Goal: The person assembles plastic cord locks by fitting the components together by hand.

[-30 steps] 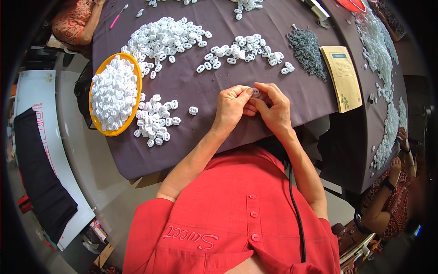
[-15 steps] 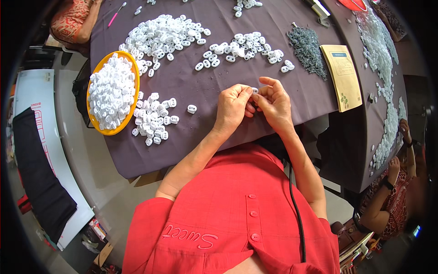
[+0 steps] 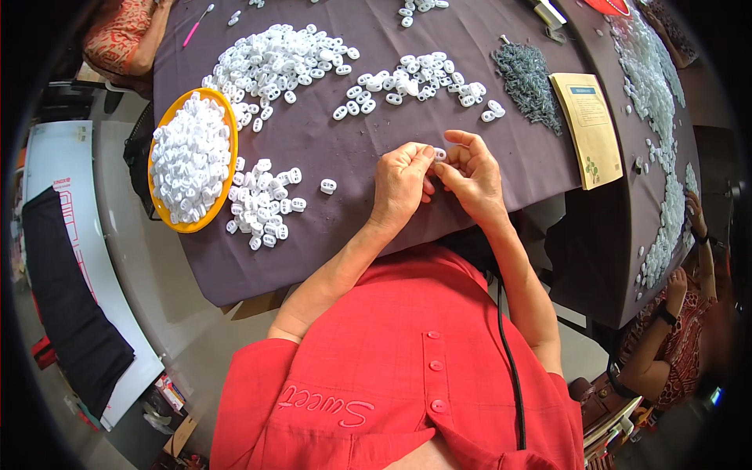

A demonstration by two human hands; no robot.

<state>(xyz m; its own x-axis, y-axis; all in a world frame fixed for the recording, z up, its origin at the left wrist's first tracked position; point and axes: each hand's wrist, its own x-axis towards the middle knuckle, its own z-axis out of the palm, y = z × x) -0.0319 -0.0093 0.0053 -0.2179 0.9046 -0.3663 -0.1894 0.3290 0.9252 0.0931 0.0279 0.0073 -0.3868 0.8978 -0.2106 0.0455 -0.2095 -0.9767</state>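
Observation:
A small white two-hole plastic piece [image 3: 440,155], looking like a cord lock, is between my hands over the table's near edge. My right hand [image 3: 479,182] is closed on it with thumb and fingers. My left hand [image 3: 398,184] is pinched closed, its fingertips against the piece's left side; whatever else it may hold is hidden. One similar loose piece [image 3: 328,186] lies left of my hands. Farther left is a small heap of these white pieces [image 3: 262,202], beside a yellow oval tray [image 3: 235,141] full of them.
More white pieces lie in a large heap [image 3: 274,59] and a smaller one [image 3: 423,78] beyond my hands. At right are a pile of small grey parts [image 3: 525,82] and a tan booklet [image 3: 587,129]. Another person's hands [image 3: 693,215] are by a translucent pile [image 3: 666,211].
Both hands stay at the same spot with the white piece, which shows slightly more between the fingertips. Nothing on the table has visibly been moved.

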